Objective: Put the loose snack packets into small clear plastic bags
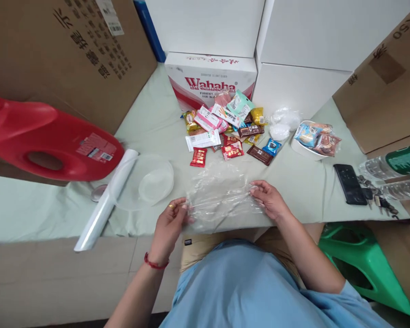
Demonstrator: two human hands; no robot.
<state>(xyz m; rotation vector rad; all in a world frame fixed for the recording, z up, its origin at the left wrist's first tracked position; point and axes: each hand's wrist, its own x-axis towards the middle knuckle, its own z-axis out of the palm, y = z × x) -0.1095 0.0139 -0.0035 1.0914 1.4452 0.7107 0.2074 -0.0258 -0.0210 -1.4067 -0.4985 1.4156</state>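
Between my hands a clear plastic bag (222,198) is spread out above the front of the table. My left hand (171,221) pinches its left edge, and my right hand (268,198) pinches the right edge. Beyond the bag lies a pile of wrapped snacks (225,120) in several colours. Left of my left hand are clear round plastic containers or lids (153,184), overlapping a roll of clear plastic (105,205). To the right, a white bowl (302,150) holds several packaged snacks (317,135), with crumpled clear plastic (285,123) beside it.
A large red jug (51,136) stands at the left. A Wahaha carton (210,75) and white boxes (300,82) line the back. On the right are a phone (350,184), keys (377,196) and plastic bottles (396,161). A green stool (365,259) is below the table edge.
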